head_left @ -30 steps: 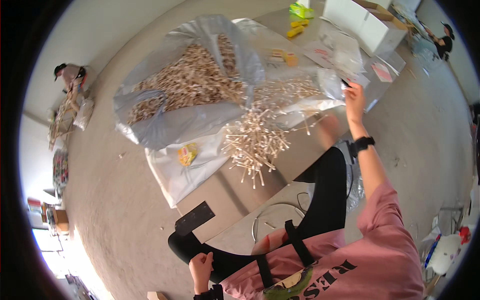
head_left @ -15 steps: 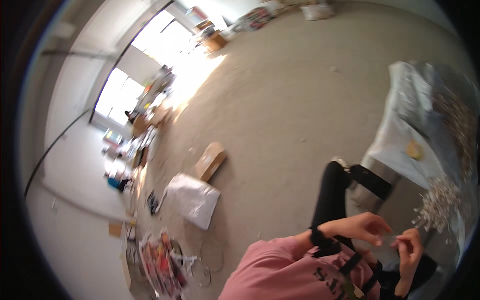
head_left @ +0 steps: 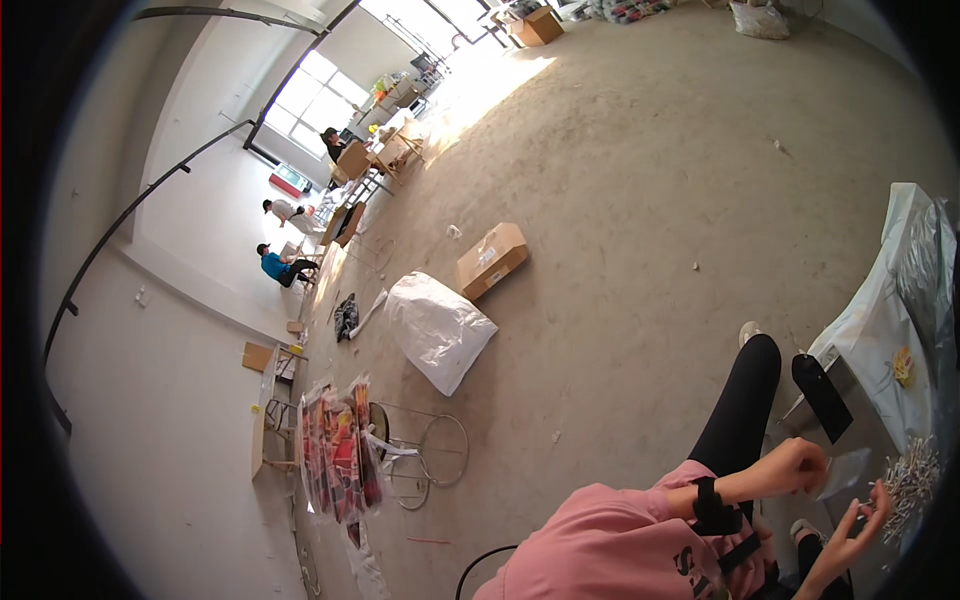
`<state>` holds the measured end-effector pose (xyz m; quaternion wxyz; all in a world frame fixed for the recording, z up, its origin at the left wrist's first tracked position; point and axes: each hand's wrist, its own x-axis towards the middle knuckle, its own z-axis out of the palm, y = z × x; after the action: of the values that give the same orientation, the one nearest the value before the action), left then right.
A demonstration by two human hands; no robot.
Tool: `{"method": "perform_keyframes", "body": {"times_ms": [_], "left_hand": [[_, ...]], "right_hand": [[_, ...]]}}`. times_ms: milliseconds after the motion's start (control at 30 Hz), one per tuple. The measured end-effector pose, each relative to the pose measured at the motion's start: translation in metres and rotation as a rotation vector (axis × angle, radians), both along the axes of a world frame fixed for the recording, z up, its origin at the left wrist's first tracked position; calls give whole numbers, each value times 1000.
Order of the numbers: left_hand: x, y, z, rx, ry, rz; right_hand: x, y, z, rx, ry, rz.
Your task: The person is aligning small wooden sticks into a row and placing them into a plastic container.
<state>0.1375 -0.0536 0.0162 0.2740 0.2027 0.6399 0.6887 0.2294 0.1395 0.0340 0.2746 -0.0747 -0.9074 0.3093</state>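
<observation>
Where hands meet, clear bag (head_left: 845,470) sits btwn left hand (head_left: 795,465) & right hand (head_left: 860,525).

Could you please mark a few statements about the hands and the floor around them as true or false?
1. A small clear bag sits between the left hand and the right hand. True.
2. The pile of small pale sticks lies on the bare floor. False: it lies on the plastic-covered table.
3. A cardboard box lies on the floor beside a white sack. True.
4. The left wrist is bare. False: it wears a black wristband.
</observation>
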Motion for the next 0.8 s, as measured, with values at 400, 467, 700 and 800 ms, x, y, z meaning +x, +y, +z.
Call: {"method": "perform_keyframes", "body": {"times_ms": [400, 467, 700, 800], "left_hand": [[14, 15, 7, -21, -63, 35], [16, 17, 0, -13, 46, 54], [18, 16, 6, -37, 21, -1], [19, 17, 7, 9, -24, -24]], "right_hand": [[13, -32, -1, -445, -377, 121], [14, -33, -2, -543, -346, 132], [21, -9, -26, -706, -386, 146], [25, -1, -26, -667, -422, 157]]}}
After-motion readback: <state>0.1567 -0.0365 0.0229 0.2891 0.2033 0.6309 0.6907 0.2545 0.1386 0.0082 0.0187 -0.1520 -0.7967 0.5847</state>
